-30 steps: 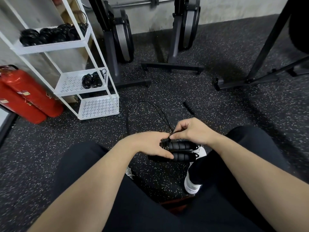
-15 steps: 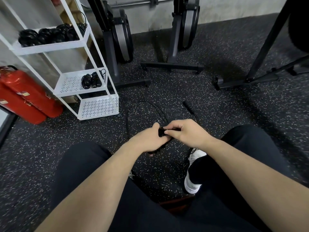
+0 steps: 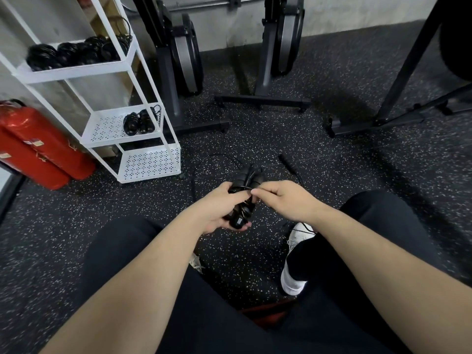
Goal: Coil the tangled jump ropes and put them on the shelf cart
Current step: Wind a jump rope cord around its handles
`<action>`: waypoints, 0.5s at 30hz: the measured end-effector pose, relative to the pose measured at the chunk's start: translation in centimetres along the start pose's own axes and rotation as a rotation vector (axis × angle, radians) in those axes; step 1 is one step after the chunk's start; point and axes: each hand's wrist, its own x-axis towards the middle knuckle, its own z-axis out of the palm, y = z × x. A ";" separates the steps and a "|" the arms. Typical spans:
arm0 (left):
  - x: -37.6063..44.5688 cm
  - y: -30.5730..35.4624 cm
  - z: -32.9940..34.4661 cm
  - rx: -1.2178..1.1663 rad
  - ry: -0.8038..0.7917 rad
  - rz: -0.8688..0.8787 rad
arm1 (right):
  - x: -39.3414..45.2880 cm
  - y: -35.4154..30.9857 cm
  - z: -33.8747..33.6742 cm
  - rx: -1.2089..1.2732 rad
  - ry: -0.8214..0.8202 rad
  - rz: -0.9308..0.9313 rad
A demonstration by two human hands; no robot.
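Left hand (image 3: 221, 210) curled round black jump-rope handles wrapped in thin black cord (image 3: 244, 198), held above the speckled black rubber floor (image 3: 332, 175). Right hand (image 3: 286, 200) pinching that cord at the bundle's top. Just beyond, a loose black cord loop and handle (image 3: 288, 163) lying on the floor. Farther left, a white perforated metal shelf cart (image 3: 149, 163) bearing coiled black ropes (image 3: 139, 122), red cylinders (image 3: 38, 149) beside it. Behind, dark exercise-machine frames (image 3: 263, 100).

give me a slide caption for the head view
Left hand grips jump rope handles; right hand pinches the cord, beside the white shelf cart.
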 end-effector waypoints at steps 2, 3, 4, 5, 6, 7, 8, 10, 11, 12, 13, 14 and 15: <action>-0.5 0.5 -0.4 -0.055 -0.082 -0.017 | 0.0 -0.1 -0.2 0.003 0.018 -0.038; -0.8 0.6 -0.5 -0.079 -0.112 -0.017 | -0.1 -0.1 -0.3 0.018 0.017 -0.040; -0.9 0.7 -0.6 -0.100 -0.132 -0.014 | -0.1 -0.1 -0.3 0.040 0.011 -0.033; -1.0 0.8 -0.7 -0.119 -0.143 -0.010 | -0.2 0.0 -0.3 0.051 0.013 -0.026; -1.0 0.8 -0.9 -0.144 -0.147 -0.009 | -0.1 0.0 -0.2 0.046 0.030 -0.024; -0.9 0.8 -1.1 -0.176 -0.146 -0.009 | 0.0 0.0 -0.2 0.026 0.057 -0.020; -0.9 0.9 -1.2 -0.219 -0.139 -0.012 | 0.2 0.0 -0.2 0.006 0.088 -0.003; -0.8 0.9 -1.4 -0.302 -0.123 -0.017 | 0.4 -0.2 -0.3 -0.018 0.132 0.062; -0.8 0.9 -1.4 -0.330 -0.125 -0.016 | 0.5 -0.3 -0.3 -0.025 0.133 0.086; -0.7 0.9 -1.4 -0.356 -0.137 -0.017 | 0.6 -0.4 -0.3 -0.022 0.122 0.098; -0.7 0.8 -1.3 -0.382 -0.154 -0.019 | 0.6 -0.4 -0.2 -0.002 0.104 0.100; -0.6 0.8 -1.2 -0.401 -0.165 -0.024 | 0.6 -0.4 0.0 0.027 0.086 0.094; -0.5 0.8 -1.0 -0.405 -0.166 -0.029 | 0.5 -0.4 0.1 0.052 0.071 0.085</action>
